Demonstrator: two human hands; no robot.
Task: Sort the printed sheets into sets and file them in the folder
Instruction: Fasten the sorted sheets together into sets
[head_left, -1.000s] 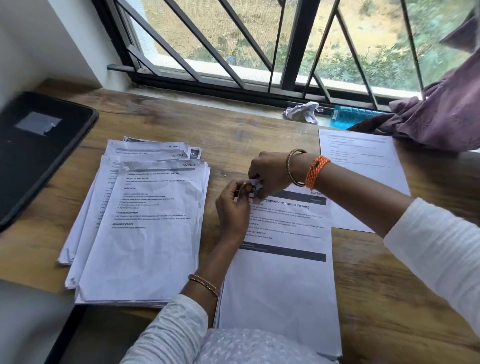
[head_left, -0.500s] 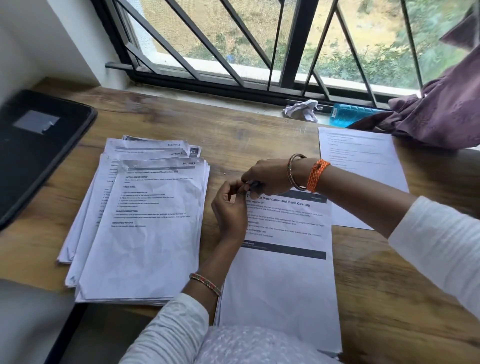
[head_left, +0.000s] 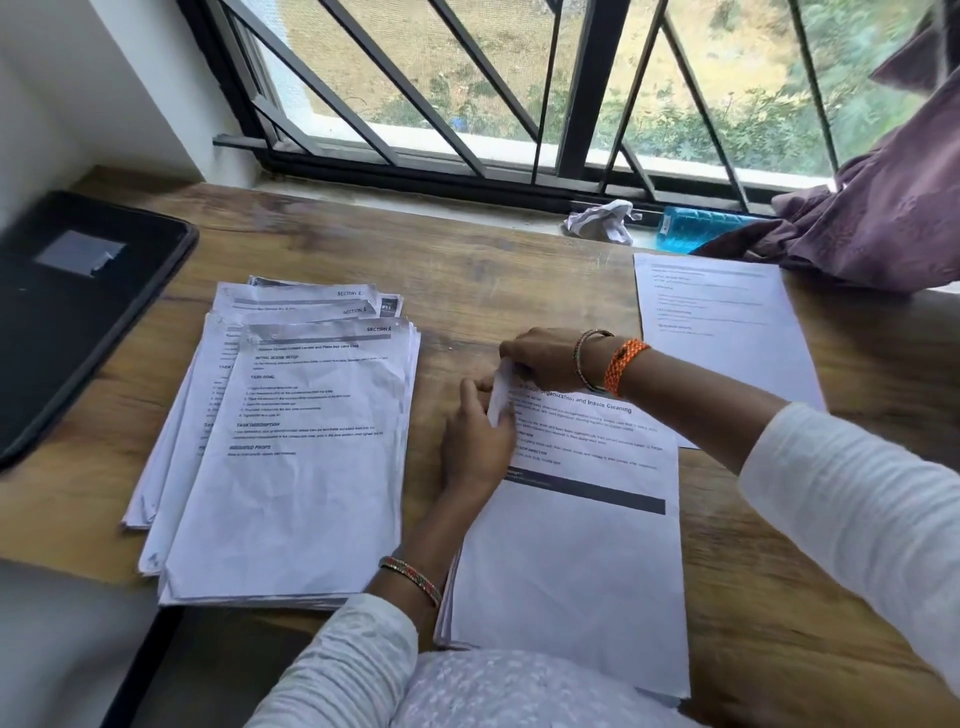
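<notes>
A thin set of printed sheets lies in front of me on the wooden table. My right hand pinches its top left corner and peels that corner up and back. My left hand rests on the set's left edge just below, fingers curled at the lifted corner. A thick, fanned stack of printed sheets lies to the left. One single sheet lies at the back right. The black folder lies shut at the far left.
A crumpled white cloth and a blue bottle lie on the window sill. Purple fabric hangs over the table's back right corner and touches the single sheet. The table's front edge runs under the stack's bottom.
The top left corner of the near set has been folded up and back by my right hand. My left hand slid down along the sheet's left edge.
</notes>
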